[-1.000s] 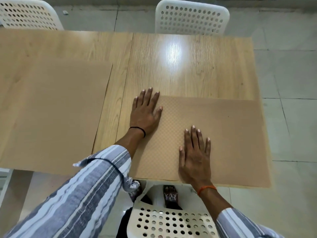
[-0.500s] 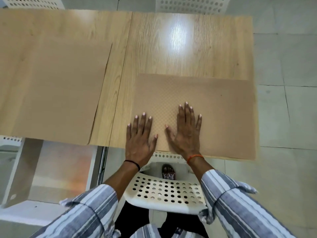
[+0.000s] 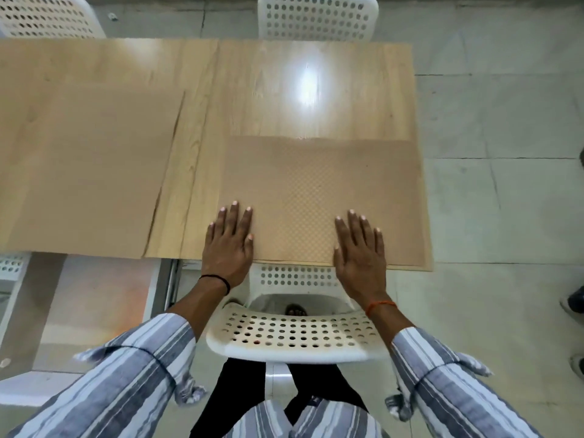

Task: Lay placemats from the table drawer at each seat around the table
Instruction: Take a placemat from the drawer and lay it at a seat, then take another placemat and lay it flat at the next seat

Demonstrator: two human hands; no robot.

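Observation:
A tan placemat with a fine dotted texture (image 3: pixel 319 191) lies flat at the near right corner of the light wooden table (image 3: pixel 284 90), in front of a white perforated chair (image 3: pixel 294 333). My left hand (image 3: pixel 229 245) rests flat on the mat's near left edge, fingers spread. My right hand (image 3: pixel 360 251) lies flat on the mat's near edge further right. Neither hand grips anything. A second, plain tan placemat (image 3: pixel 85 172) lies at the near left of the table.
Two white perforated chairs stand at the far side, one (image 3: pixel 316 17) opposite me and one (image 3: pixel 47 17) at far left. A grey tiled floor (image 3: pixel 499 184) lies right of the table. Part of a shoe (image 3: pixel 573 303) shows at the right edge.
My hands have slid apart along the mat's near edge: the left one to the mat's left edge, the right one further right. The mat now sits square with the table edge.

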